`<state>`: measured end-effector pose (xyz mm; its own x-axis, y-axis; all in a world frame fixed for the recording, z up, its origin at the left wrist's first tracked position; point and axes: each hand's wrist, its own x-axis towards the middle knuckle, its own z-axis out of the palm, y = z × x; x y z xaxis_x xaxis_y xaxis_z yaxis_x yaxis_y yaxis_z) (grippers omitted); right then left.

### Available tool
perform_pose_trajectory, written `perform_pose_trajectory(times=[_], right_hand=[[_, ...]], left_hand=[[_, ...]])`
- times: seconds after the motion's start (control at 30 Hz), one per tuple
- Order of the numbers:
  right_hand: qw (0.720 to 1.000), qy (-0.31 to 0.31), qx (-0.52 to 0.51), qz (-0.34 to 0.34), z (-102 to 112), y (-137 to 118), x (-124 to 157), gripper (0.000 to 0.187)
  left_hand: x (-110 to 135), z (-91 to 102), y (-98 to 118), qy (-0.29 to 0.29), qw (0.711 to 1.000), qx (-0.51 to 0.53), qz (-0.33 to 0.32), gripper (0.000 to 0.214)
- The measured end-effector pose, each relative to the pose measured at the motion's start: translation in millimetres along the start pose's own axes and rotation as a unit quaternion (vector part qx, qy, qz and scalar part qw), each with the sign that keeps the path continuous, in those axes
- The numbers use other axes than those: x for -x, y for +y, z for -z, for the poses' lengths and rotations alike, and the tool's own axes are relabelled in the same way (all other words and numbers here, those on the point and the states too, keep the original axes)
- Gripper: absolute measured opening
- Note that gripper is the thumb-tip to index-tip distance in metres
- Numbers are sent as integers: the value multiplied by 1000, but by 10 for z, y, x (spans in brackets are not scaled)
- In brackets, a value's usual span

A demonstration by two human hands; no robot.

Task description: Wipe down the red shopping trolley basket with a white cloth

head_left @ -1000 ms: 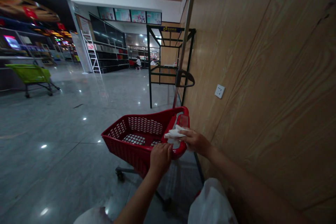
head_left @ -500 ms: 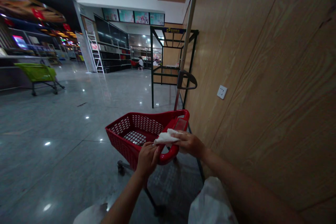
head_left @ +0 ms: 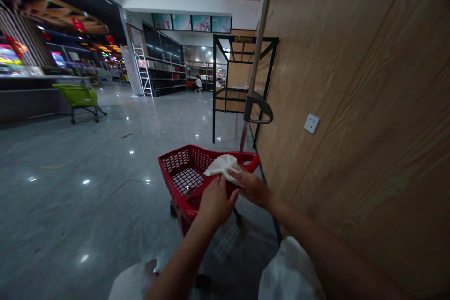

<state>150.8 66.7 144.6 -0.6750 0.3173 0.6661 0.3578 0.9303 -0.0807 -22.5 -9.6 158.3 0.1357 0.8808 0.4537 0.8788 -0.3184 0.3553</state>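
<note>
The left hand [head_left: 216,201] and right hand [head_left: 251,189] have drawn closer together and nearly touch above the near rim of a red shopping cart [head_left: 176,161]. Fingers of both rest on a white tissue [head_left: 222,167]; whether they pinch it or only press it, I cannot tell. The tissue now bunches higher, over the cart's rim and basket. A wooden wall [head_left: 351,103] with a white socket [head_left: 311,123] stands just right of the cart, a metal pole [head_left: 258,56] rises just beyond it, a white plastic bag [head_left: 290,272] lies nearer the person, and a green cart [head_left: 75,96] stands well off to its left.
</note>
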Motion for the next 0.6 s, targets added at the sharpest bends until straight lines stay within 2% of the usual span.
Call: perform_pose_trajectory(times=[0.07,0.13,0.2,0.27,0.33,0.43,0.5,0.6], right_hand=[[1000,-6,3,-1,35,134,20,50],[998,-8,32,-44,82,315,34,45],[994,-9,61,-94,97,417,21,47],[993,-17,59,-104,59,379,-17,53],[995,-24,39,-85,-7,252,-56,58],[997,-24,26,-65,-46,147,-63,55],[996,-28,40,-78,3,239,-33,49],[988,-53,76,-122,128,529,-9,42]], left_hand=[[-35,-197,119,32,998,-40,44,65],[-42,-341,160,68,992,-77,69,65],[-25,-399,138,91,989,-102,63,60],[5,-383,85,95,987,-119,45,56],[36,-330,33,87,986,-136,34,56],[69,-250,-30,73,984,-162,29,57],[81,-214,-71,72,983,-168,22,57],[86,-176,-140,65,984,-167,14,58]])
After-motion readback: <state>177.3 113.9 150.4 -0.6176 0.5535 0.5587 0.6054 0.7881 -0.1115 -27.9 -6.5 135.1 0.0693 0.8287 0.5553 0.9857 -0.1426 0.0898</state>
